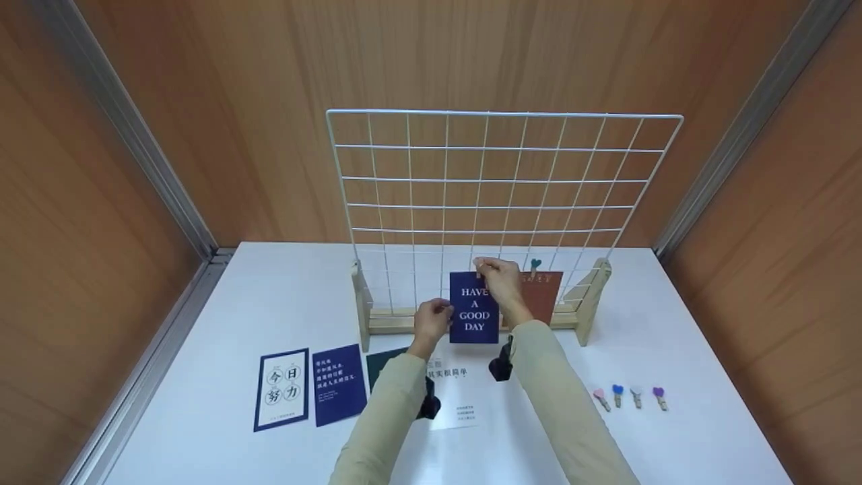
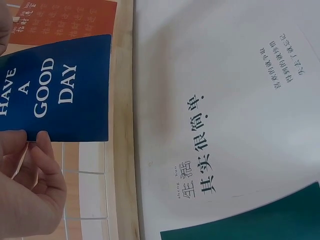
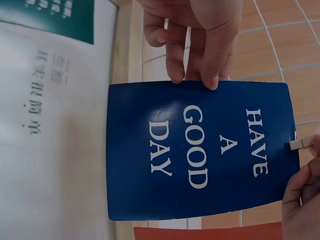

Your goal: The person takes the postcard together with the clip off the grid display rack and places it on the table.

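A dark blue card (image 1: 471, 323) printed "HAVE A GOOD DAY" stands upright in front of the white wire grid (image 1: 411, 180). My left hand (image 1: 429, 327) pinches its left edge between thumb and fingers. At the card's top edge, my right hand (image 1: 504, 286) pinches a small wooden clothespin (image 3: 299, 144), whose tip sits on the card's edge in the right wrist view. Fingers cover the rest of the clothespin. Just right of the card, an orange-red card (image 1: 541, 300) hangs on the grid from a clothespin with a green heart (image 1: 535, 264).
Wooden feet (image 1: 592, 303) carry the grid on the white table (image 1: 182, 404). At left lie a blue-bordered card (image 1: 281, 411), a blue text card (image 1: 340, 404), a green card (image 1: 378, 364) partly under my sleeve, and a white card (image 1: 454, 397). Several heart clothespins (image 1: 618, 396) lie at right.
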A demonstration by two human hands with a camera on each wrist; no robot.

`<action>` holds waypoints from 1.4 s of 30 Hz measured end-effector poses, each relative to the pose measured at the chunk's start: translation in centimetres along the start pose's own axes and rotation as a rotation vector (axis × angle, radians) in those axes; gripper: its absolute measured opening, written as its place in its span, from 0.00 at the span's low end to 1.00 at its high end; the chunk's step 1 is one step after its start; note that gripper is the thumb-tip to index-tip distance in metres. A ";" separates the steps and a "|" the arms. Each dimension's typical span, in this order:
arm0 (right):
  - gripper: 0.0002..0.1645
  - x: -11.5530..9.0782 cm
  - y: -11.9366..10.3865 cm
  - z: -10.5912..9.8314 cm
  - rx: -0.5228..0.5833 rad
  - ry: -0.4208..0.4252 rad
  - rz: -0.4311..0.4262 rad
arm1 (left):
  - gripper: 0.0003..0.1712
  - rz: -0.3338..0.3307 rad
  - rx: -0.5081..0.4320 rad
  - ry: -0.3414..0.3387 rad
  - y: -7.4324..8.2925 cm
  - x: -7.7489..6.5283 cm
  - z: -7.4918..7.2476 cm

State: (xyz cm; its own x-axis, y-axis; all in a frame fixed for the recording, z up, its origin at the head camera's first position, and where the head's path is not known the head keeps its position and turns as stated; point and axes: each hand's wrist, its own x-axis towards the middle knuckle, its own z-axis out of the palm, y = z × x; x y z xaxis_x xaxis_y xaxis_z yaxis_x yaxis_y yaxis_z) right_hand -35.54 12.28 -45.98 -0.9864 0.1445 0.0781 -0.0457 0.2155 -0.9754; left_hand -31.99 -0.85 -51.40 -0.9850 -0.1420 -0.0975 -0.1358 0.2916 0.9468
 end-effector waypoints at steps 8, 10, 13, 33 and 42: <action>0.12 0.1 -0.2 0.3 0.041 0.052 -0.057 | 0.08 0.001 -0.022 -0.006 -0.4 -0.2 0.0; 0.11 0.0 -0.3 0.3 0.043 0.047 -0.061 | 0.08 0.005 -0.022 -0.008 -0.5 -0.3 -0.1; 0.11 0.0 -0.3 0.2 0.038 0.031 -0.058 | 0.08 0.003 -0.025 -0.019 -0.5 -0.4 -0.1; 0.14 -1.5 0.3 -1.9 0.003 -0.107 0.002 | 0.08 0.033 -0.094 -0.080 -2.6 -1.6 -0.7; 0.15 -1.9 1.3 -3.8 -0.002 -0.148 0.010 | 0.09 -0.017 -0.083 -0.113 -2.8 -2.4 -1.0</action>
State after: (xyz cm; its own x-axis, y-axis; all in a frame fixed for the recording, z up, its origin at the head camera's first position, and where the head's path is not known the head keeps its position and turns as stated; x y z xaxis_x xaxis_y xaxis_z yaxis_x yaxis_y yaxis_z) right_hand -33.07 15.96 -46.59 -0.9993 0.0029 0.0373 -0.0358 0.2171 -0.9755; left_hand -29.18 -2.27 -53.51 -0.9890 -0.0373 -0.1431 -0.1478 0.2097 0.9665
